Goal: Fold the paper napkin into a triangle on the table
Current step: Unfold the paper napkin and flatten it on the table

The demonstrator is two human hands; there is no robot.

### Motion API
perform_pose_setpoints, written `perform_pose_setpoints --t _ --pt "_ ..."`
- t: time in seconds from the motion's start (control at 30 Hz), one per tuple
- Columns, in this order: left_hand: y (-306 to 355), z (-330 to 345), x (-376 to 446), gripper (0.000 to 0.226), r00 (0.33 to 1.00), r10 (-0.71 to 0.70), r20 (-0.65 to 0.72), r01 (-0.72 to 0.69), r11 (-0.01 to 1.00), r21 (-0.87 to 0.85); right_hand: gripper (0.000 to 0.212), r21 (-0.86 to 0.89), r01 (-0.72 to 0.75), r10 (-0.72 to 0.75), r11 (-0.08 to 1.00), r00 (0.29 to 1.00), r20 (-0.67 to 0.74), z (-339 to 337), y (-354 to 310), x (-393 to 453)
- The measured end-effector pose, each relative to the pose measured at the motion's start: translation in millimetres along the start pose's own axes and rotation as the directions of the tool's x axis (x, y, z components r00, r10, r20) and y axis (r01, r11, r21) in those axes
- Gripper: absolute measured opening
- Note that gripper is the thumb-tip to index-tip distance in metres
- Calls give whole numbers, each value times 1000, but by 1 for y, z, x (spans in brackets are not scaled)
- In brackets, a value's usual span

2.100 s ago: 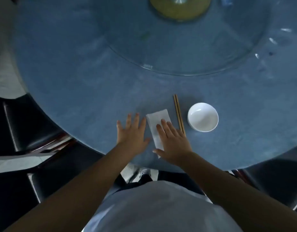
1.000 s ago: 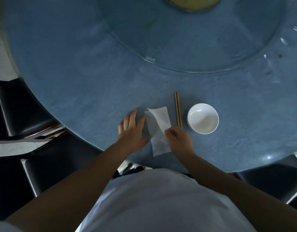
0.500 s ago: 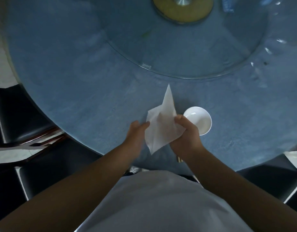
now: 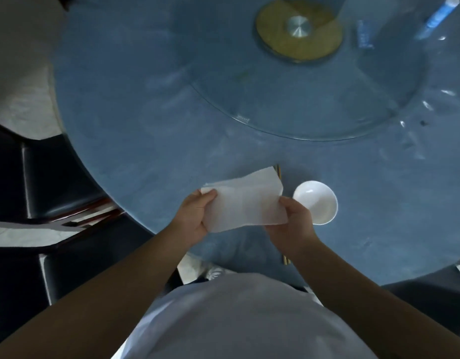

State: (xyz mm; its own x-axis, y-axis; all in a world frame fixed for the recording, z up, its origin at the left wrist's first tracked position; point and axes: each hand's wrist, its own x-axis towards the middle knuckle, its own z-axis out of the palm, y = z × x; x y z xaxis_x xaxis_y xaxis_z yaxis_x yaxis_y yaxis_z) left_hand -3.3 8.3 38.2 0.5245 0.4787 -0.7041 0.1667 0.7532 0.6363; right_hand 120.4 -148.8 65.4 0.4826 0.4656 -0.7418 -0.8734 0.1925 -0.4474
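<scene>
Head view, reading left to right. Dark chairs point(image 4: 55, 177) sit at 9 o'clock, beside the round blue table point(image 4: 146, 112). Left hand point(image 4: 192, 216) is closed in a pinch on the left edge of the paper napkin point(image 4: 245, 203), thumb on top, fingers curled underneath. The napkin is opened out into a roughly rectangular white sheet, held up off the tabletop between both hands near the table's 6 o'clock edge, its far right corner tipped toward 1 o'clock. Chopsticks point(image 4: 286, 260) lie on the table mostly hidden under the sheet; one tip shows at the napkin's far corner, the other end below the right wrist. Right hand point(image 4: 293, 224) is closed on the napkin's right edge, thumb over it. White bowl point(image 4: 315, 202) stands just beside that hand at 3 o'clock. Glass turntable point(image 4: 327, 86) with its gold hub occupies 12 to 1 o'clock.
</scene>
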Motion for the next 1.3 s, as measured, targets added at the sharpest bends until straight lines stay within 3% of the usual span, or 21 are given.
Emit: perform_pose_setpoints --t 0.17,0.3,0.43,0.53,0.6,0.67,0.73,0.8,0.87,0.97,1.03,1.13,1.3 --pt "-25 -40 -1 6 982 56 -181 -7 964 264 15 -274 -143 81 951 971 -226 -26 39 14" --pt "-39 -59 -1 8 959 112 -262 49 840 540 11 -570 -182 25 801 962 -272 -43 57 20" --pt "-39 -67 -5 19 968 174 -181 15 679 734 13 -839 -131 -123 528 966 -228 -49 60 16" --pt "-40 -71 -10 27 969 194 -155 -8 648 762 15 -947 -89 -171 309 974 -147 -53 57 13" --pt "-40 -73 -14 31 953 232 -194 1 640 769 5 -983 -85 -203 164 972 -118 -56 54 8" --pt "-41 -74 -18 40 917 307 -253 21 598 801 16 -995 -71 -243 71 966 -86 -59 54 3" --pt "-45 -73 -20 50 868 437 -237 27 434 900 20 -997 -4 -310 -83 950 22 -57 56 2" --pt "-52 -64 -19 57 843 531 -91 -37 225 974 28 -942 139 -361 -306 898 250 -49 63 8" --pt "-61 -53 -13 59 851 510 125 -173 48 984 38 -831 283 -334 -480 817 471 -35 73 20" --pt "-76 -46 6 61 826 427 369 -317 -189 929 44 -644 436 -213 -629 700 682 -20 89 43" --pt "-83 -50 17 61 806 385 449 -339 -322 884 47 -569 487 -133 -663 671 729 -20 98 56" --pt "-88 -59 25 63 782 394 483 -320 -412 853 56 -525 460 -54 -716 713 699 -31 101 69" --pt "-85 -79 23 81 827 375 419 -248 -425 871 77 -525 347 -59 -777 790 610 -41 96 75"
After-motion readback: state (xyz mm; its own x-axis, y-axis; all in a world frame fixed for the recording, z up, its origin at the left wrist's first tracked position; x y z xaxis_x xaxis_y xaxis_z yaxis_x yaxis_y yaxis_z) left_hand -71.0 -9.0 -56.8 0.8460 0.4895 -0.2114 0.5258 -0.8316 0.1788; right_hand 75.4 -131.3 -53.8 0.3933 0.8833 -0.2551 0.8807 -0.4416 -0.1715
